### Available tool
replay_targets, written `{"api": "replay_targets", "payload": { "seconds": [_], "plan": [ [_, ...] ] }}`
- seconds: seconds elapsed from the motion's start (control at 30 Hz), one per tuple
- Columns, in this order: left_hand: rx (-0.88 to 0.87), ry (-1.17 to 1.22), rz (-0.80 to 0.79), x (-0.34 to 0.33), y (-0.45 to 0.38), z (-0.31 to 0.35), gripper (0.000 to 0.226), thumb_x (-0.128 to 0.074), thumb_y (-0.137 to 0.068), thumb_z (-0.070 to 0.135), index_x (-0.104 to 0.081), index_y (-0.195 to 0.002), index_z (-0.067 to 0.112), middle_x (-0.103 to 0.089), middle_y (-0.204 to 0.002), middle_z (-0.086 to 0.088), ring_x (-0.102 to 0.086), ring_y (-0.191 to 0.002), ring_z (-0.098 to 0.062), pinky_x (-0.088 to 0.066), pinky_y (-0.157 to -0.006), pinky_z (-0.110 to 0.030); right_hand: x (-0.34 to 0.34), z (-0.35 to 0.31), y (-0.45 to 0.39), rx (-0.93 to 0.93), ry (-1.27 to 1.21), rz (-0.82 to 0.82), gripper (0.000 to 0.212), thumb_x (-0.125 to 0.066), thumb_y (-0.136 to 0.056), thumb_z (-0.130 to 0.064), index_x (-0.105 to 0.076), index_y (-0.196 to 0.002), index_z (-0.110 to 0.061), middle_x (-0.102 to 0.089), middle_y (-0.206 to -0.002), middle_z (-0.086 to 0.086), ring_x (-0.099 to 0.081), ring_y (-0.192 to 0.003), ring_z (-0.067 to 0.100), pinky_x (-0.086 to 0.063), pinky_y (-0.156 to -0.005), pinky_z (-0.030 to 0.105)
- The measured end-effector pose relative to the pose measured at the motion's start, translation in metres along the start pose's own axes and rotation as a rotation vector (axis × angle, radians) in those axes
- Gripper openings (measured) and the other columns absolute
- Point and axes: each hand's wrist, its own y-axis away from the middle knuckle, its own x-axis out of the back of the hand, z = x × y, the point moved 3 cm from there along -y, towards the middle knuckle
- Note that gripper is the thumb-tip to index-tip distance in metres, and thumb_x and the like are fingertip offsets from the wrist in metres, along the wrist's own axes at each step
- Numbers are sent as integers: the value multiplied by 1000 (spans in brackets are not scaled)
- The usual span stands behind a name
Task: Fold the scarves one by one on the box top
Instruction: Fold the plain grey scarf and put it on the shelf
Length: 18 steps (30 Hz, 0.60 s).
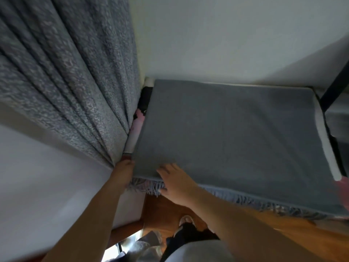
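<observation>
Here the grey scarf (230, 133) lies spread flat over the box top (329, 148), filling the centre and right of the frame, with its fringe (245, 197) hanging over the near edge along the lower part of the picture. Its long axis seems to run left to right across the frame, though how far it carries on past the right edge cannot be told.

Both hands sit at the scarf's lower left corner. The left hand (123, 173) is at the very corner, beside the curtain (62, 82), its fingers curled over the cloth edge; whether they truly pinch it is hidden by the hand itself. The right hand (176, 183) rests just beside it on the near edge, fingers spread and fairly straight on the cloth, the thumb down among the fringe.

So the whole scarf stretches away from the fingers toward the upper right of the frame. Judging by this, the fold probably starts from this corner, carried across to the right or back toward the wall (236, 38); the left hand is nearer the corner, the right nearer the middle of the edge.
</observation>
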Motion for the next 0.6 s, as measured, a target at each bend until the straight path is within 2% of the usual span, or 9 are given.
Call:
{"api": "replay_targets", "payload": {
  "seconds": [0.1, 0.17, 0.23, 0.27, 0.33, 0.4, 0.43, 0.53, 0.6],
  "plan": [
    [18, 73, -38, 5, -18, -20, 22, -62, -81, 33, -78, -75, 20, -76, -96, -15, -71, -93, -32, -56, -92, -52, -21, -23, -44, -68, 49, 17, 67, -66, -88, -42, -44, -142, -10, -46, -134, 12, -42, -123, 33, -39, -105, 45],
    [58, 134, -35, 9, -16, -18, 19, -63, -75, 29, -80, -71, 22, -75, -94, -21, -71, -88, -32, -55, -87, -47, -29, -23, -62, -152, 106, 73, 51, -63, -90, -35, -51, -135, -12, -50, -128, 11, -46, -118, 33, -40, -100, 45],
    [73, 157, -57, 13, -9, -10, 21, -64, -78, 18, -79, -63, 22, -72, -86, -21, -65, -78, -26, -50, -75, -36, -28, -19, -71, -266, -23, 133, 31, -58, -93, -21, -64, -122, -12, -61, -119, 12, -56, -111, 33, -46, -92, 41],
    [82, 161, -56, 15, -9, -10, 30, -63, -84, 11, -77, -60, 20, -70, -82, -18, -62, -75, -24, -47, -72, -33, -24, -14, -73, -360, -214, 171, 26, -56, -94, -17, -70, -115, -11, -68, -112, 13, -62, -105, 31, -49, -85, 38],
    [81, 180, -75, 15, -9, -12, 36, -59, -93, 6, -75, -63, 18, -69, -86, -16, -63, -79, -26, -49, -76, -34, -14, 1, -65, -632, -881, 283, 20, -59, -96, -12, -76, -105, -10, -75, -97, 9, -69, -90, 20, -50, -76, 32],
    [71, 169, -88, 12, -3, -9, 18, -65, -89, 22, -75, -75, 16, -73, -97, -16, -69, -90, -29, -56, -88, -40, -3, 11, -51, -790, -1502, 457, 17, -61, -98, -17, -77, -99, -12, -77, -95, 6, -72, -91, 20, -56, -82, 38],
    [56, 138, -83, 9, -1, -7, 19, -68, -84, 30, -76, -81, 13, -74, -99, -15, -70, -92, -29, -56, -89, -40, 0, 16, -44, -811, -1636, 482, 19, -59, -100, -22, -76, -100, -13, -77, -99, 7, -72, -96, 24, -58, -87, 41],
    [26, -35, 24, 10, 17, -12, 23, -67, -91, 23, -70, -78, 5, -69, -89, -14, -66, -84, -28, -46, -71, -26, 3, 21, -35, -734, -1623, 490, 28, -60, -100, -30, -73, -106, -6, -75, -104, 8, -71, -99, 23, -55, -90, 39],
    [38, -24, 93, 11, 26, -28, 27, -66, -93, 18, -62, -67, 12, -68, -90, -21, -68, -87, -34, -49, -70, -31, 2, 13, -36, -633, -1452, 517, 39, -64, -96, -33, -68, -95, 6, -67, -85, 16, -64, -86, 17, -51, -83, 33]
  ]
}}
